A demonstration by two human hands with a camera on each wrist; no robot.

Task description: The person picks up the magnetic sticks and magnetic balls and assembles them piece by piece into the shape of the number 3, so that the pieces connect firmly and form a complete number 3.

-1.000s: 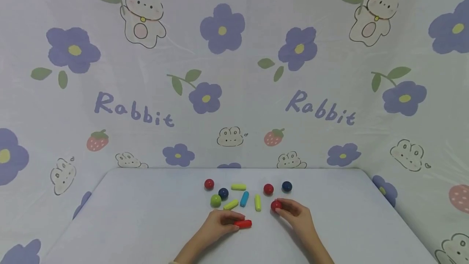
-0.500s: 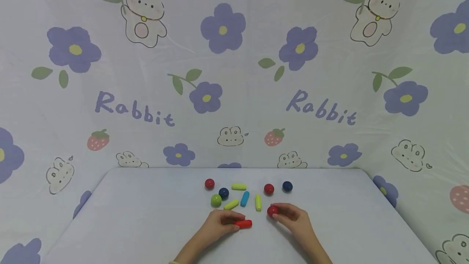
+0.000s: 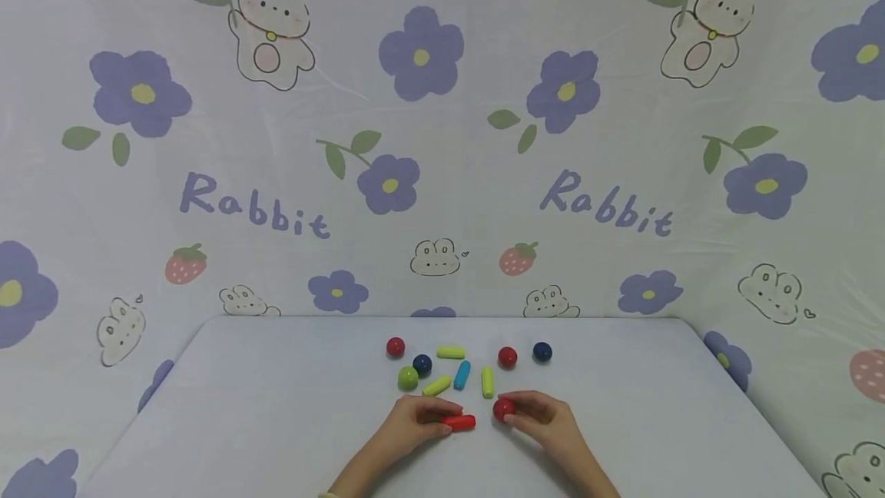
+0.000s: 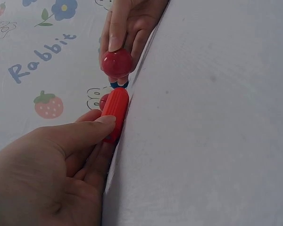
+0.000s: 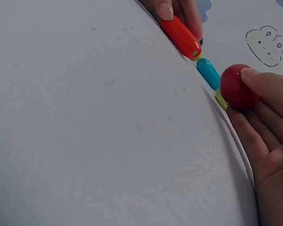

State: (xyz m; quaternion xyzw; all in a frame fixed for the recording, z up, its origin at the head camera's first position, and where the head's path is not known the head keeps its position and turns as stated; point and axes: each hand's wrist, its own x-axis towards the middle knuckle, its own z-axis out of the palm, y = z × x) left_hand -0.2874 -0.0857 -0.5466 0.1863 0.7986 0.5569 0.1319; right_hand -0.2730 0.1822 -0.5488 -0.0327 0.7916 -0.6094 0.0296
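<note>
Red stick point(image 3: 462, 423): short, bright red, with grooves running along its length and a small round mark on one end; it lies sideways at the near edge of the group, its free end pointing to the right.
Held ball point(image 3: 502, 410): deep red, smooth and glossy, just to the right of the stick, with a narrow gap between them.
Left hand point(image 3: 417, 419): partly closed, pinching the left end of the red stick between thumb and fingers; the other end sticks out.
Right hand point(image 3: 549, 415): partly closed, gripping the held ball between thumb on the near side and fingers on the far side; whether the ball touches the white worktop point(image 3: 276, 413) is hard to tell.
Other sticks: beyond the hands lie a blue stick point(image 3: 462, 375), with one yellow stick point(image 3: 436, 386) to its left, a second yellow stick point(image 3: 487, 382) to its right and a third yellow stick point(image 3: 451, 353) behind.
Other balls: a green ball point(image 3: 408, 378) beside a dark blue ball point(image 3: 422, 364), a red ball point(image 3: 396, 347) behind them; farther right, another red ball point(image 3: 508, 357) and another dark blue ball point(image 3: 542, 352).
Writing: "Rabbit" appears twice in purple on the pale backdrop point(image 3: 477, 137), among printed rabbits, flowers and strawberries.
</note>
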